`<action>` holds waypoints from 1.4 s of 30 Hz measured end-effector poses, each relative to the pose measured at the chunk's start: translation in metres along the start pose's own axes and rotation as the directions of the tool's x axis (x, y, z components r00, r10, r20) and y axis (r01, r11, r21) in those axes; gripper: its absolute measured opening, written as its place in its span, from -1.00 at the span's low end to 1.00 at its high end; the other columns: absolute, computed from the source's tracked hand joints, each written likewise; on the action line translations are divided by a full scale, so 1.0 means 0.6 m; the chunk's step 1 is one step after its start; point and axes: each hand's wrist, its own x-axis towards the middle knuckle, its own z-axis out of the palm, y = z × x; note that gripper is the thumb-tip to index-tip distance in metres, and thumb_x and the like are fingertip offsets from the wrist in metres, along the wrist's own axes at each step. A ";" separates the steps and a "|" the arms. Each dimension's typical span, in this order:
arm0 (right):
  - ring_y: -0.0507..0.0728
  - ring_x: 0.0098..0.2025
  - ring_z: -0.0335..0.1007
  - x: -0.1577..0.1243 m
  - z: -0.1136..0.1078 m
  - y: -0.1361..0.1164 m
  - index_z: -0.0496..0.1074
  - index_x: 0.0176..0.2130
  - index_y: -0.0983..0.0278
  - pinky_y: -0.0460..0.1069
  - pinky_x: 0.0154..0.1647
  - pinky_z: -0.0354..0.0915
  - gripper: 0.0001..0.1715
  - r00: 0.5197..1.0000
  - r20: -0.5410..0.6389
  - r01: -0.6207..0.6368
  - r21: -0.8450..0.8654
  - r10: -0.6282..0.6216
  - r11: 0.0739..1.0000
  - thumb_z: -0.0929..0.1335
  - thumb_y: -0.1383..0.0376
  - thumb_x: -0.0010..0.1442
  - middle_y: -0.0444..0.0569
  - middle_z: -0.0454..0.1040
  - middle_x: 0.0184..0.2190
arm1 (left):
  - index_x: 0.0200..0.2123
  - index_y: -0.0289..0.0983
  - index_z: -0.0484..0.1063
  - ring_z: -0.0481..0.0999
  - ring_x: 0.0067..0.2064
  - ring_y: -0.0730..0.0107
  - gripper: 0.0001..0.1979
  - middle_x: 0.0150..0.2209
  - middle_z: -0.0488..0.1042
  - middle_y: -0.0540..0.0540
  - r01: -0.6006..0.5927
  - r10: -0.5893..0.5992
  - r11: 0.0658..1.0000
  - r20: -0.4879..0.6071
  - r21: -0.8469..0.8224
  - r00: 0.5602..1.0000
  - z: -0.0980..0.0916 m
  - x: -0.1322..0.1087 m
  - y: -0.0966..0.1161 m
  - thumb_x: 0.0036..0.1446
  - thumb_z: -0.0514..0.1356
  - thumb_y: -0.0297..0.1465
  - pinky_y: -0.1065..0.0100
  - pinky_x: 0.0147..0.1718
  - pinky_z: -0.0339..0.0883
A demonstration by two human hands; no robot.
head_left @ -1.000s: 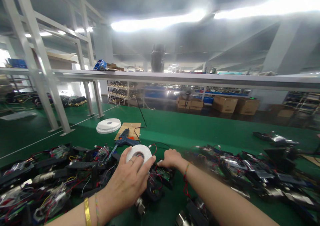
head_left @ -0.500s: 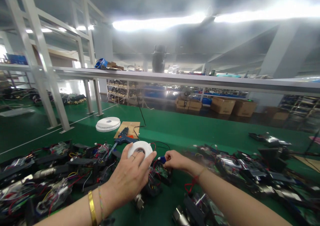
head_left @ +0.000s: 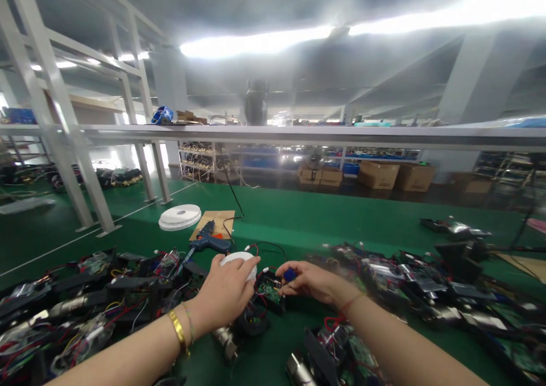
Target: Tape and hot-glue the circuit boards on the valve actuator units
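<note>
My left hand grips a white roll of tape, held flat just above a small green circuit board with red and black wires. My right hand is a little to the right of the roll and pinches a small blue part between its fingertips, right over the board. A blue glue gun lies just behind the roll on the green table.
Heaps of black electronic assemblies with wires lie left and right of my hands. Two flat white reels and a piece of cardboard sit further back. A white rail crosses above; cardboard boxes stand beyond.
The left hand has tipped the tape roll down flat and drawn back a little. The right hand has picked up a small blue part and turned palm-sideways. The camera shifted slightly right.
</note>
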 end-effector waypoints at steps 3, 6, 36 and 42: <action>0.10 -0.25 0.59 0.002 -0.005 0.010 0.38 -0.13 0.29 0.02 -0.01 0.42 -0.50 0.999 -0.019 0.030 -0.017 -0.030 0.999 0.42 0.40 -0.15 -0.09 0.53 -0.35 | 0.25 -0.20 0.21 0.46 0.12 0.09 -0.52 0.13 0.45 -0.22 0.028 -0.027 0.999 0.058 -0.019 0.998 0.006 0.016 -0.006 0.29 -0.08 -0.38 -0.13 0.08 0.25; 0.10 -0.27 0.55 0.006 -0.011 0.016 0.40 -0.15 0.30 0.06 -0.05 0.42 -0.56 0.996 -0.025 0.084 -0.078 -0.087 0.993 0.46 0.30 -0.08 -0.11 0.52 -0.36 | 0.28 -0.23 0.17 0.43 0.17 0.14 -0.50 0.19 0.39 -0.24 0.048 -0.043 0.998 0.113 -0.042 0.993 0.008 0.030 -0.014 0.30 -0.11 -0.36 -0.02 0.07 0.30; 0.22 -0.07 0.41 0.002 -0.012 0.023 0.54 -0.21 0.31 0.04 0.03 0.26 -0.75 0.871 -0.005 0.336 -0.724 -0.491 0.603 0.34 0.21 0.22 0.07 0.53 -0.16 | 0.31 -0.25 0.14 0.41 0.18 0.11 -0.45 0.25 0.32 -0.20 0.068 -0.028 0.987 0.257 -0.145 0.966 0.022 0.065 0.014 0.26 -0.02 -0.32 0.00 0.18 0.23; 0.21 -0.18 0.49 0.006 -0.012 0.037 0.56 -0.22 0.31 0.01 -0.16 0.30 -0.72 0.886 -0.026 0.316 -0.699 -0.463 0.642 0.32 0.20 0.24 0.03 0.61 -0.25 | 0.23 -0.16 0.25 0.45 0.14 0.13 -0.53 0.14 0.46 -0.12 0.155 -0.116 0.977 0.248 -0.145 0.962 0.032 0.078 0.019 0.35 -0.09 -0.16 0.07 0.11 0.30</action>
